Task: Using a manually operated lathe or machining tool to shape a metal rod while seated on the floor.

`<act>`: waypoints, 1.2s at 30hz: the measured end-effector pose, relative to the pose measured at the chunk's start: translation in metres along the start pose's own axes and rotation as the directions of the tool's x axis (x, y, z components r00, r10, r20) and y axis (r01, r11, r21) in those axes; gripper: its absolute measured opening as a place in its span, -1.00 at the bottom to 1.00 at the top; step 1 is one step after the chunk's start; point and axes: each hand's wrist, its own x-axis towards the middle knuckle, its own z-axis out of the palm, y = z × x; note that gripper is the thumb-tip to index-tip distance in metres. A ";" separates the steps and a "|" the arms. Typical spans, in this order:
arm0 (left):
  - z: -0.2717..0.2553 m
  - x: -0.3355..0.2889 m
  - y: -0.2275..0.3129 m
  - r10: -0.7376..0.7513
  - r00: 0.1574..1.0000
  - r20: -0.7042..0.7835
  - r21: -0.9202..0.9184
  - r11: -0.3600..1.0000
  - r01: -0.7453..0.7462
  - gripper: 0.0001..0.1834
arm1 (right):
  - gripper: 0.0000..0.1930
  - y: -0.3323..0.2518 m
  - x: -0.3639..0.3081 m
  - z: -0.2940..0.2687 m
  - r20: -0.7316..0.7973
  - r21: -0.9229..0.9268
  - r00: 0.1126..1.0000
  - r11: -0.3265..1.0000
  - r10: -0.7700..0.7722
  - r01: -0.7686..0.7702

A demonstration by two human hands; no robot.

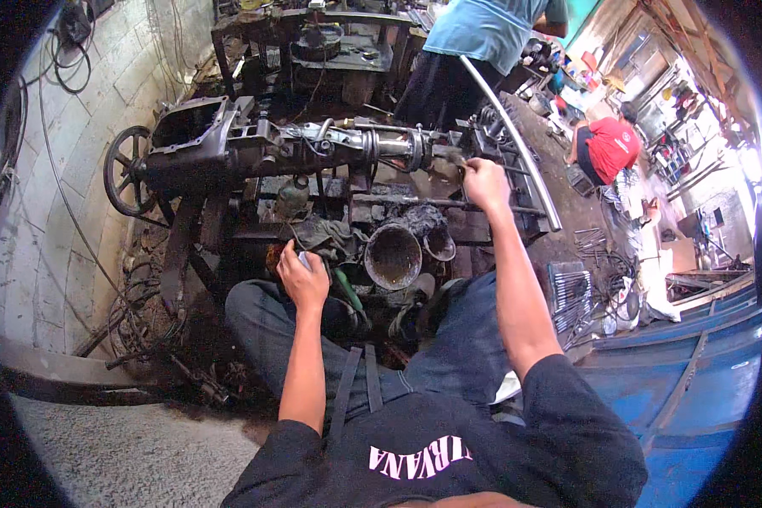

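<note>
Head view: right hand (485, 182) fingers pinch a small part at the greasy shaft (381, 146) (oily, could slip); left hand (303, 275) fingers curl around a pale object, bowl (392, 256) beside them.

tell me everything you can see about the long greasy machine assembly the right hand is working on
The machine assembly is dark, oily metal, lying roughly level on a grimy stand. Its left end is an open box-like housing beside a spoked wheel; a narrower shaft section with shinier rings runs right. The right hand grips a small part at its right end. The left hand is off it, lower down, holding something small.
</note>
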 end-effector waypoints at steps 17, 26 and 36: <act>0.000 0.000 0.005 -0.041 0.999 0.034 -0.029 0.999 0.042 -0.51 | -0.65 0.008 -0.004 0.006 -0.050 0.053 0.996 0.995 -0.079 0.081; 0.001 0.001 0.001 -0.044 0.998 0.036 -0.047 0.998 0.045 -0.51 | -0.67 -0.001 -0.012 0.000 -0.053 -0.055 0.996 0.996 0.069 -0.072; 0.012 -0.001 -0.017 -0.009 1.000 0.026 -0.044 0.999 0.010 -0.51 | -0.72 0.008 -0.038 0.038 -0.186 0.126 0.982 0.992 0.034 -0.010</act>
